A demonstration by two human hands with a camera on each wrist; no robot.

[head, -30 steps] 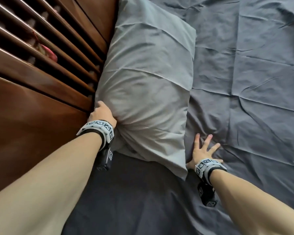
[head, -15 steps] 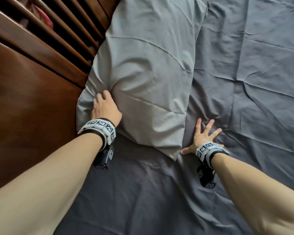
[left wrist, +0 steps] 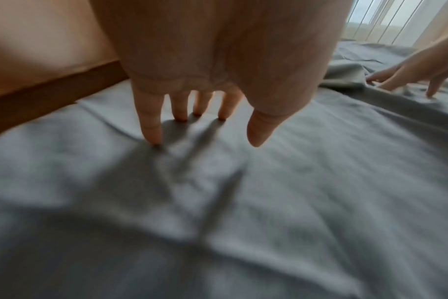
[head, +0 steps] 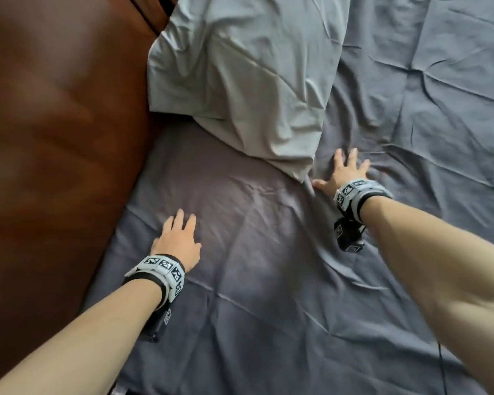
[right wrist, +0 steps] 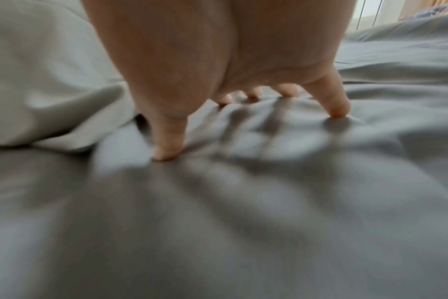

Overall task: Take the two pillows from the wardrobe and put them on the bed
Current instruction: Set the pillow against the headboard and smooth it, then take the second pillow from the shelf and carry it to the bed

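Observation:
One light grey pillow (head: 240, 72) lies on the dark grey bed sheet (head: 268, 280), its left side against the wooden headboard. My left hand (head: 177, 238) rests flat on the sheet below the pillow, apart from it, fingers straight; the left wrist view shows the fingertips (left wrist: 151, 137) touching the sheet (left wrist: 218, 202). My right hand (head: 342, 172) is spread on the sheet just right of the pillow's near corner. In the right wrist view its fingers (right wrist: 169, 149) press the sheet (right wrist: 218, 202) beside the pillow (right wrist: 38, 81). No second pillow is in view.
A brown wooden headboard (head: 54, 166) runs along the left side of the bed. Wrinkled sheet stretches to the right and towards me. Bright curtains (left wrist: 386, 16) show in the far background of the left wrist view.
My left hand let go of the pillow's left edge and came down onto the sheet nearer to me. The right hand stayed spread on the sheet by the pillow's corner.

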